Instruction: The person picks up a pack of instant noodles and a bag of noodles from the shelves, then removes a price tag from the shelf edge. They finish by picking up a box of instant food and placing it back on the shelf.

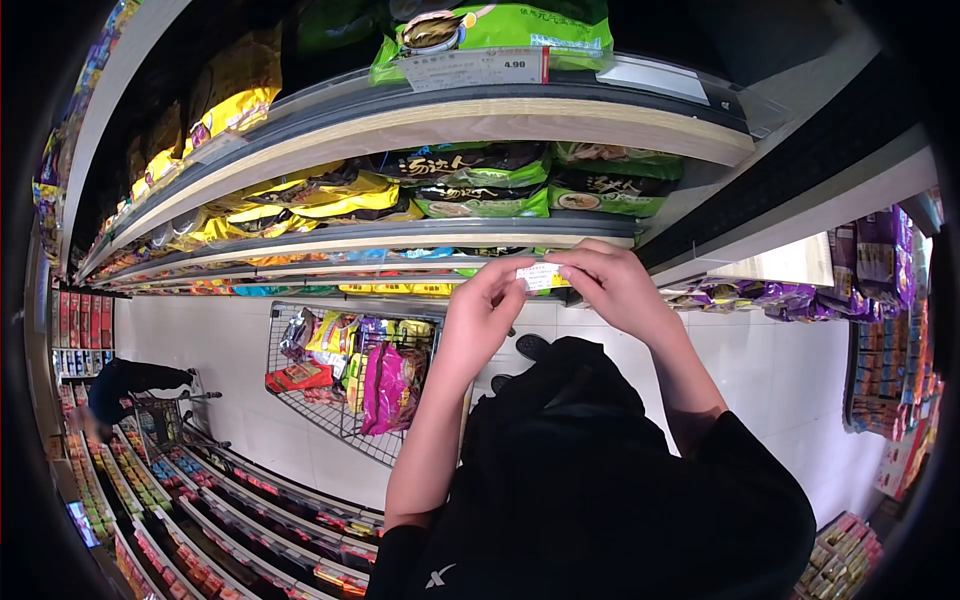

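Note:
A small white and yellow price label (540, 276) is pinched between my two hands, close to a lower shelf edge. My left hand (487, 305) grips the label's left end between thumb and fingers. At its right end, my right hand (613, 287) has thumb and fingers closed on it. Whether the label touches the shelf rail behind it cannot be made out. Just above my hands, green and black noodle packs (480, 200) lie stacked on a shelf. A larger price tag (475, 68) reading 4.90 sits on the upper shelf edge.
A wire shopping cart (345, 432) with colourful bags stands on the floor to my left. Yellow packs (325, 195) fill the shelf leftward. Purple packs (865, 262) hang at right. Far left, another person (140, 385) is beside a cart. Low display racks (240, 510) run along the lower left.

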A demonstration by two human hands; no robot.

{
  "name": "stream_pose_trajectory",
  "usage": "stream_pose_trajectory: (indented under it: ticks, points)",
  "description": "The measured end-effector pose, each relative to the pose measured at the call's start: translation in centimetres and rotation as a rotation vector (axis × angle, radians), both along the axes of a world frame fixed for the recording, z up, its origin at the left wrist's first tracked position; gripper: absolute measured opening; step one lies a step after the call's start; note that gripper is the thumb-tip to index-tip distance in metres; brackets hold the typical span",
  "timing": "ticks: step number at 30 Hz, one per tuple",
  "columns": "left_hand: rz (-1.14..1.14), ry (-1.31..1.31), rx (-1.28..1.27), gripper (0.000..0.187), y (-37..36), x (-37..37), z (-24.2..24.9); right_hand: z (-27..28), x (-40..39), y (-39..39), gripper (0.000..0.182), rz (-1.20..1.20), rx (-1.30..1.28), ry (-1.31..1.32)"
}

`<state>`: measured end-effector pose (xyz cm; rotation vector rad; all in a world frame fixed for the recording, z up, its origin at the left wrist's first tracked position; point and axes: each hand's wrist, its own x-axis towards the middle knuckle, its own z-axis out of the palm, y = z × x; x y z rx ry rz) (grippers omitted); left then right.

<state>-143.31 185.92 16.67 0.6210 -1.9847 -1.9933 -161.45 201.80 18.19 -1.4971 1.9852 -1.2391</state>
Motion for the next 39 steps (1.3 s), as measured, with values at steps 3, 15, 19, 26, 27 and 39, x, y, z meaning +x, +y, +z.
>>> stream_pose_trajectory:
  ticks: [3,15,19,26,27,39]
  points:
    - [0.016,0.051,0.006,0.031,0.1,0.0,-0.3,0.1,0.1,0.0,0.022,-0.008,-0.013,-0.01]
    - [0.048,0.061,0.048,0.037,0.5,0.4,-0.4,1.9,0.9,0.4,0.04,0.052,0.124,-0.023]
    - [0.048,0.055,0.094,0.036,0.2,0.5,-0.3,1.0,0.8,0.3,0.052,0.069,0.146,0.105]
    - [0.036,0.004,0.104,0.037,0.2,0.6,-0.5,1.9,0.8,0.4,0.049,0.076,0.196,0.147]
    - [0.04,-0.019,0.097,0.036,0.2,0.6,-0.6,2.5,0.8,0.4,0.045,0.089,0.276,0.102]
    - [0.06,0.002,-0.119,0.031,0.3,-0.4,-0.3,0.0,-0.6,0.1,0.015,-0.002,-0.028,0.021]
